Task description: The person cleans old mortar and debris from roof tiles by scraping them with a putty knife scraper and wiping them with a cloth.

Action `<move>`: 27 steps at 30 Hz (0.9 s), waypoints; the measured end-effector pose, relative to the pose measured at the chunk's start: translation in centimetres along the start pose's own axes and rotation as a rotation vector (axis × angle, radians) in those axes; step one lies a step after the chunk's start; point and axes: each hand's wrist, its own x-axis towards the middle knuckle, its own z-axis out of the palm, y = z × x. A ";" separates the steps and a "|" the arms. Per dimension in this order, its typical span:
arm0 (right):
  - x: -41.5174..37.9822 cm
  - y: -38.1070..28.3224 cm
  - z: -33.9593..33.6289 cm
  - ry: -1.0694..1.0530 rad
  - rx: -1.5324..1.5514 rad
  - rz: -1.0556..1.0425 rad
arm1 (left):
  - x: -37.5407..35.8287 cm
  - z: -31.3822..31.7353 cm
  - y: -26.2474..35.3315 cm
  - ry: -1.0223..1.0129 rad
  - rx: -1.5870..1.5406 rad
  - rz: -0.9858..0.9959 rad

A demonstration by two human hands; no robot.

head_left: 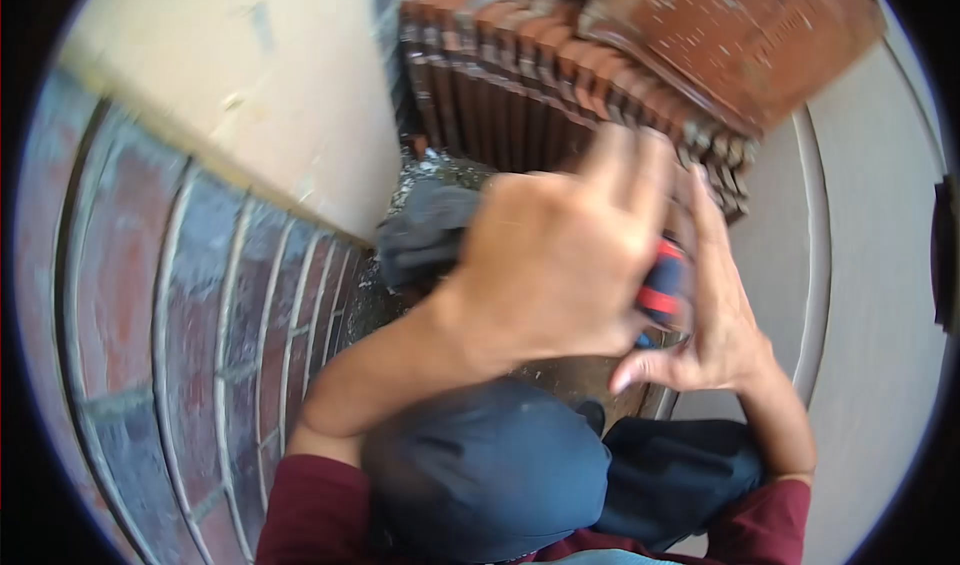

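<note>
My left hand (pixel 560 260) is raised in front of me, its back toward the camera and its fingers stretched upward, blurred by motion. Close beside it, my right hand (pixel 718 310) faces it with fingers straight and the thumb spread away. Between the two shows a red and black object (pixel 662 280), partly covered by the left hand; its kind and whether it is touched cannot be made out. Beyond the hands stands a row of upright terracotta tiles (pixel 500 85), with a larger flat tile (pixel 745 35) tilted at its right end.
A brick wall (pixel 190 365) runs along the left, with a pale board (pixel 250 95) against it. On the ground lies a dark grey crumpled item (pixel 428 230). A light grey panel (pixel 875 265) closes the right side. My bent knee (pixel 490 470) is below the hands.
</note>
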 end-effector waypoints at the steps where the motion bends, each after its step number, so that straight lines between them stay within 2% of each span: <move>1: 0.0 0.2 0.9 0.064 0.020 0.030 | 0.4 0.9 0.6 0.034 0.019 0.062; 3: -1.0 1.0 -0.3 0.075 -0.020 0.024 | 1.4 1.4 2.4 -0.014 0.131 0.065; 5: -2.3 2.4 -0.5 0.105 0.112 0.050 | 2.2 3.6 3.3 -0.017 0.115 0.050; 8: -3.7 3.6 -1.0 0.154 0.317 0.122 | 3.2 1.5 2.4 -0.048 -0.145 0.153; 9: -4.3 4.4 -1.1 0.165 0.136 0.066 | 3.1 0.4 1.8 -0.014 -0.179 0.144; 11: -5.2 5.2 -0.8 0.226 0.122 0.146 | 2.8 -1.8 0.7 0.053 -0.246 0.129; 12: -5.5 5.8 -1.0 0.233 0.097 0.119 | 2.1 -2.8 -0.4 0.192 -0.183 0.176; 15: -6.3 7.1 -1.0 0.251 0.140 0.118 | -2.7 -6.8 -1.5 0.315 -0.015 -0.109; 17: -6.6 7.4 -1.2 0.248 0.196 0.141 | -6.1 -7.0 -1.4 0.502 -0.006 -0.381; 19: -6.7 7.6 -1.1 0.252 0.220 0.169 | -10.4 -5.2 -3.3 0.568 -0.117 -0.431; 21: -6.9 7.8 -1.1 0.265 0.213 0.193 | -15.0 -1.8 -5.0 0.506 -0.209 -0.563; 23: -6.9 7.8 -1.2 0.267 0.216 0.194 | -19.6 3.3 -6.9 0.527 -0.409 -0.719; 25: -6.9 7.6 -1.1 0.262 0.250 0.218 | -20.8 6.4 -7.7 0.382 -0.485 -0.918; 27: -7.1 7.3 -1.2 0.253 0.308 0.276 | -21.0 9.6 -8.9 0.359 -0.766 -1.059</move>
